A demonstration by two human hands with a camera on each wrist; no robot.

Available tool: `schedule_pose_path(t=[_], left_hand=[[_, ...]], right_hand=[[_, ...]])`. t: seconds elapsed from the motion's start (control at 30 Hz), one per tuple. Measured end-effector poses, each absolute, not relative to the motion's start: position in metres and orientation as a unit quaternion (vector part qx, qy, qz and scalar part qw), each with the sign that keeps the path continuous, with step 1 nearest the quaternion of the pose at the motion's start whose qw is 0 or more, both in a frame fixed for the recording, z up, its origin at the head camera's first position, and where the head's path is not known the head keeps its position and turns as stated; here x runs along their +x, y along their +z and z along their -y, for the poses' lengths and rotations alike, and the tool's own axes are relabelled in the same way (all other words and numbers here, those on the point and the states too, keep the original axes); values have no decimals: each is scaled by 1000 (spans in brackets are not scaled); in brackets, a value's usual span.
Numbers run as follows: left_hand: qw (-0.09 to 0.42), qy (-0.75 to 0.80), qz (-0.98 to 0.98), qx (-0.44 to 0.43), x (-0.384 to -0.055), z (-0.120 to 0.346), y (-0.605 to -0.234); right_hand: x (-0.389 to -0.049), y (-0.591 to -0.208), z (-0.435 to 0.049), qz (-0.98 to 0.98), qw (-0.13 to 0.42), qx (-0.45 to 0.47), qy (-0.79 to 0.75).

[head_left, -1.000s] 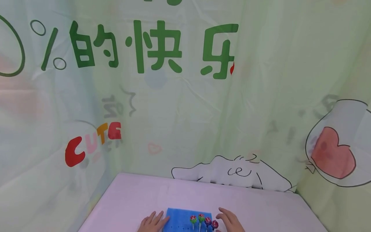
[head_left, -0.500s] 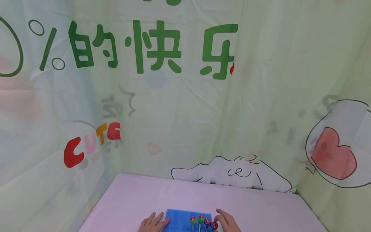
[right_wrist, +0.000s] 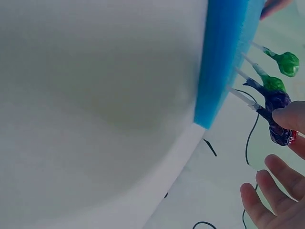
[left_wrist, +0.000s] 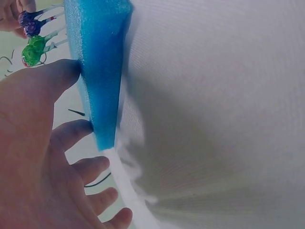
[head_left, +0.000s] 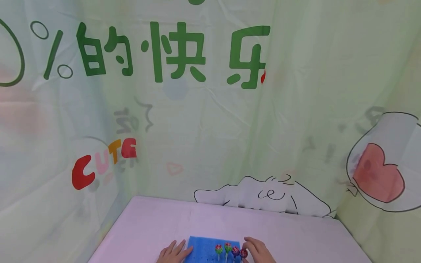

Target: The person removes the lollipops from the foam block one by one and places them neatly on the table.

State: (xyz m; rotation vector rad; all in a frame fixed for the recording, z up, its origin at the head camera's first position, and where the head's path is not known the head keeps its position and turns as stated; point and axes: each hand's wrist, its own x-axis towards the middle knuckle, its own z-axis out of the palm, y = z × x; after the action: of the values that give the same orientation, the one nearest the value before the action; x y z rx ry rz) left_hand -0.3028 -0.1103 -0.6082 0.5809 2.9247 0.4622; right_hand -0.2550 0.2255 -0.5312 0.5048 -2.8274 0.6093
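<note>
A blue foam block [head_left: 203, 249] lies on the table with a row of several lollipops standing in it by their white sticks. Two have green wrappers, such as the green lollipop [head_left: 219, 249]; two are dark purple. My right hand [head_left: 260, 250] pinches the rightmost purple lollipop [right_wrist: 280, 134] at its head between thumb and index finger, the other fingers spread loosely. That lollipop's stick still meets the foam. At the block's left side my left hand [head_left: 174, 252] rests with fingers spread, its thumb [left_wrist: 66, 76] and index finger touching the foam's edge.
The table [head_left: 158, 219] has a pale pinkish cover. Behind and beside it hangs a printed curtain [head_left: 204, 128] with green characters and cartoon drawings. Small holes [head_left: 203, 259] run along the foam's top to the left of the lollipops.
My right hand has moved left to the rightmost purple lollipop and its thumb and index finger have closed on it. The left hand and the foam block have stayed in place.
</note>
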Motion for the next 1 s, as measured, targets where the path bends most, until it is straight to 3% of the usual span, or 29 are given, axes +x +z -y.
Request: schedule_pose_path(t=[0.2,0.43,0.77,1.0], left_hand=[[71,152,-967,194,-305,107,-609],[78,147,-970,177,-302,109,-604],[54,144,-969,195,-302,112,-605],[79,149,-969,179,-302,109,-602]], right_hand=[[-252,-522,-226,960,159,145,179],[-252,-511,-222,963,136,133,193],[-265,-501,-231,953,-27,99,285],[-272,-508,-240,915,-126,92,371]])
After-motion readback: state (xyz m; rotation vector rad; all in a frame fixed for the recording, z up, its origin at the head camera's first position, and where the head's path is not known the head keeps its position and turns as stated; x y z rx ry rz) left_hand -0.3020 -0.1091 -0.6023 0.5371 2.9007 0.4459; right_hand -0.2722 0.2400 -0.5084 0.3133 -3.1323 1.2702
